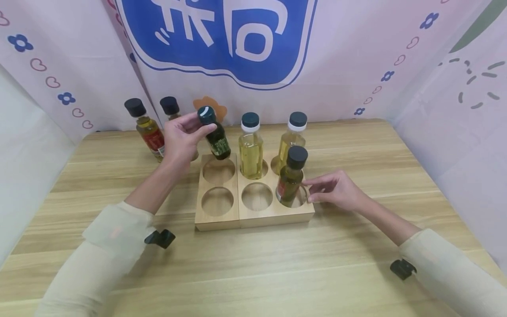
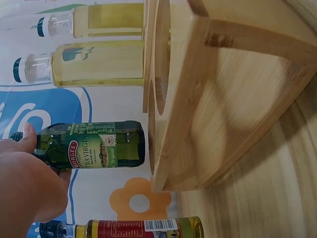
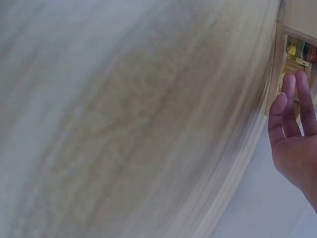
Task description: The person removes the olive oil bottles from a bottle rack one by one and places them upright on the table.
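My left hand (image 1: 180,136) grips a dark green olive oil bottle (image 1: 218,141) by its capped neck. The bottle hangs slightly tilted over the rear left hole of a wooden rack (image 1: 218,222); its printed label (image 2: 91,151) faces the left wrist view. Two bottles of pale yellow oil, a middle one (image 1: 251,154) and a right one (image 1: 292,143), stand in the rear holes. A black-capped bottle with a red label (image 1: 291,180) sits in the front right hole. Beside it, my right hand (image 1: 336,191) has its fingertips at the rack's right end, fingers extended and loosely spread.
Behind my left hand stand two more black-capped bottles, one with a red label (image 1: 152,136) and one mostly hidden (image 1: 170,105). The rack's front left hole (image 1: 217,201) and front middle hole (image 1: 257,197) hold nothing. A printed cloth (image 1: 336,57) rises behind the wooden table (image 1: 257,273).
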The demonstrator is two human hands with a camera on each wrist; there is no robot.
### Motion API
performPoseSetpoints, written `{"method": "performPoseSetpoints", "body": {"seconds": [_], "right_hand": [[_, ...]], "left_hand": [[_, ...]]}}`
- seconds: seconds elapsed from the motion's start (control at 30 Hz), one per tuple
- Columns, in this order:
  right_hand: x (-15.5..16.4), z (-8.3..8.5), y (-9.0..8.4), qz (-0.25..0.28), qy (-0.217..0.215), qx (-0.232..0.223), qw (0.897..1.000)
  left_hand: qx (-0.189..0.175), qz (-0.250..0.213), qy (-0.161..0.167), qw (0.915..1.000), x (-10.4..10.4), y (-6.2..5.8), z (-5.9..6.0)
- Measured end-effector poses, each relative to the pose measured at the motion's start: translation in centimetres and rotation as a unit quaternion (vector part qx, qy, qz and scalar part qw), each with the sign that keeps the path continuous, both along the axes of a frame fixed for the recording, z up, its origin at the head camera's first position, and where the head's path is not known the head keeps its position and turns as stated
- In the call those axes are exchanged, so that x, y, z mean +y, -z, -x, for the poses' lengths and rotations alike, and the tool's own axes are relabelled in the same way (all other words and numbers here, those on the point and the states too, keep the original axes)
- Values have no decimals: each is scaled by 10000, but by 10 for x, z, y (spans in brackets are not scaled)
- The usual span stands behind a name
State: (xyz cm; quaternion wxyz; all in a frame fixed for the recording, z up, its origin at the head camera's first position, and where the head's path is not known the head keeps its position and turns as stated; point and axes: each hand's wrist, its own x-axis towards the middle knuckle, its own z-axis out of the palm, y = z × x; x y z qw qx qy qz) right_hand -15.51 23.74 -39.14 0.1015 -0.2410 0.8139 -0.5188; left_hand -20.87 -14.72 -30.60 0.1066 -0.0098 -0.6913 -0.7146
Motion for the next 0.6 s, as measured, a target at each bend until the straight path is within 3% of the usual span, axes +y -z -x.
{"method": "performPoseSetpoints", "body": {"seconds": [0.33,0.6], "right_hand": [[0,-1,0,6,67,-102,9999],[0,0,0,-85,135,-109,9998]], "left_hand": [[26,2,-170,9999,2,-3,9],[126,299,-255,9991,2,-1,16]]}}
